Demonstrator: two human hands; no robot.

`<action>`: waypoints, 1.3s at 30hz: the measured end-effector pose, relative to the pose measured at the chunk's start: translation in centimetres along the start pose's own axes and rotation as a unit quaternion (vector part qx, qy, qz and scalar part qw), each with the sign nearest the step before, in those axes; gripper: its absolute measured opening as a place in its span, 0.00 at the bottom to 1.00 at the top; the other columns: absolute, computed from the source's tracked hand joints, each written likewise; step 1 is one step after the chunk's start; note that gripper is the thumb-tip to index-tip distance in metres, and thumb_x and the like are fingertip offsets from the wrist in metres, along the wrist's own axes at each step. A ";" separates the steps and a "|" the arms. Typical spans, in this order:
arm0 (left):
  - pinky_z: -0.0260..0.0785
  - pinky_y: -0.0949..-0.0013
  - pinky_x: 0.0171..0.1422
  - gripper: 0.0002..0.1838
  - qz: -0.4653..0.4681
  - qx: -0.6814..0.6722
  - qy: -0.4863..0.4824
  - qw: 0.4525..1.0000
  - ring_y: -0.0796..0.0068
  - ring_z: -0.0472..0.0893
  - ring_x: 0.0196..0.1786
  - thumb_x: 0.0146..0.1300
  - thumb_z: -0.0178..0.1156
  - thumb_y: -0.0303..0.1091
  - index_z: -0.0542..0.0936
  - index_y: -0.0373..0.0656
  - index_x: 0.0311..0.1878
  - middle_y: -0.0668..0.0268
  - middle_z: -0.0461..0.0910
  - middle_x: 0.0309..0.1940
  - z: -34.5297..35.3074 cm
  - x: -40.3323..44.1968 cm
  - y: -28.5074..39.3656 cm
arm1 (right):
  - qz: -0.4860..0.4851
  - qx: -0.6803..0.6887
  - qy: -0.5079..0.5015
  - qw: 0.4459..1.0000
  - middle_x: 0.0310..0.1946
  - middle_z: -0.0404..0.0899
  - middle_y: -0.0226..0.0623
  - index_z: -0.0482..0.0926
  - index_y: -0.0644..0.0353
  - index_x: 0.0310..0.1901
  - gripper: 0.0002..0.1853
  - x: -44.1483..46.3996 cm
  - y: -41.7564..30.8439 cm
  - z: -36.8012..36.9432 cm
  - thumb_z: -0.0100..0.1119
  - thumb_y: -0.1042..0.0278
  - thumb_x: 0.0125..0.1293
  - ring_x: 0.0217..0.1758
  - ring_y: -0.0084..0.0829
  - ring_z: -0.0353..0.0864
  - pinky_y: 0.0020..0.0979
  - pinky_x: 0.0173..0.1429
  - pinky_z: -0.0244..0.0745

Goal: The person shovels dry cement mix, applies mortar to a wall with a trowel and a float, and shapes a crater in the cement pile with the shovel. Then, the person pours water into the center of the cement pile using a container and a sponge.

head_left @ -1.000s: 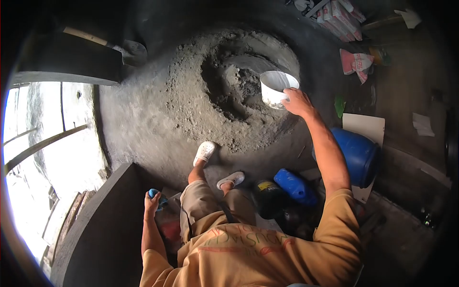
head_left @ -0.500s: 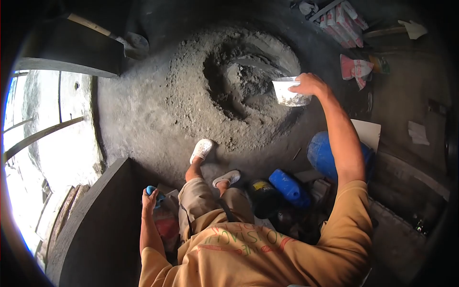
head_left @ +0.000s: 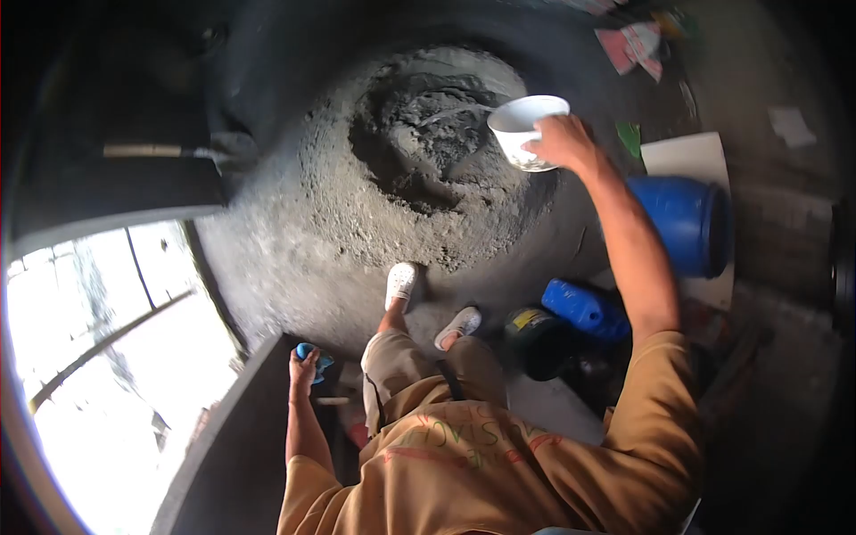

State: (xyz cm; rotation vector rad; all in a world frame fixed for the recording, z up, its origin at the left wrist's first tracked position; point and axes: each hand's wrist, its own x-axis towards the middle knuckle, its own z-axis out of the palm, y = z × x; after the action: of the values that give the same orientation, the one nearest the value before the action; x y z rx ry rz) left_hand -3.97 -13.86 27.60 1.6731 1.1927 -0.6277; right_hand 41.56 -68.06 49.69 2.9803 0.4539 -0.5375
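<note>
My right hand grips a white plastic tub by its side, with dark grey smears low on its wall. The tub hangs over the right edge of a ring-shaped heap of wet grey cement mix. From its rim a thin pale stream, seemingly water, runs left into the hollow of the heap. Down at the left, beside a low grey wall, my left hand is closed around a crumpled blue cloth-like thing. My feet stand just below the heap.
A shovel lies at the upper left. On the right are a blue barrel, a pale board and a torn red-and-white bag. A blue jug and a dark container lie near my right foot.
The view has shifted, moving the barrel and bag up in the frame. The tub has turned so its inside now shows, and it is still in my right hand. My left hand keeps the blue thing.
</note>
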 end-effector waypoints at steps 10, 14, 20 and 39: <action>0.72 0.68 0.31 0.26 0.082 0.278 -0.048 0.956 0.72 0.79 0.33 0.56 0.66 0.45 0.74 0.42 0.53 0.63 0.79 0.37 5.0 -8.0 11.6 | 0.333 0.301 0.189 0.873 0.36 0.78 0.50 0.79 0.61 0.35 0.08 -43.0 7.9 34.4 0.62 0.66 0.58 0.44 0.51 0.78 0.45 0.47 0.74; 0.67 0.72 0.20 0.11 0.201 0.364 -0.036 0.909 0.77 0.74 0.24 0.60 0.62 0.40 0.76 0.48 0.42 0.68 0.78 0.30 5.3 -12.5 11.3 | 0.478 0.318 0.068 0.816 0.42 0.80 0.48 0.81 0.60 0.41 0.12 -59.6 6.2 46.9 0.61 0.65 0.58 0.47 0.48 0.80 0.43 0.51 0.75; 0.70 0.67 0.35 0.09 0.231 0.520 -0.023 0.822 0.72 0.75 0.30 0.59 0.56 0.33 0.77 0.39 0.40 0.65 0.78 0.29 6.8 -19.2 14.1 | 0.505 0.371 -0.123 0.770 0.46 0.81 0.48 0.81 0.57 0.47 0.20 -65.3 7.1 62.8 0.59 0.60 0.52 0.51 0.46 0.81 0.44 0.56 0.75; 0.59 0.74 0.12 0.11 0.205 0.610 0.049 0.764 0.77 0.74 0.22 0.54 0.53 0.38 0.80 0.43 0.26 0.67 0.77 0.25 27.6 -34.2 14.1 | 0.503 0.449 -0.196 0.712 0.48 0.82 0.46 0.83 0.56 0.46 0.21 -63.0 14.6 73.9 0.58 0.60 0.50 0.51 0.44 0.82 0.41 0.54 0.77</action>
State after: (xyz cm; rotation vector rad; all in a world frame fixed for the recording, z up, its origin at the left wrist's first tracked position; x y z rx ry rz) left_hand -1.37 -54.26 49.72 2.9582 0.3164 -1.1574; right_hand -34.71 -108.83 3.20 2.9271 -1.8365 -1.4117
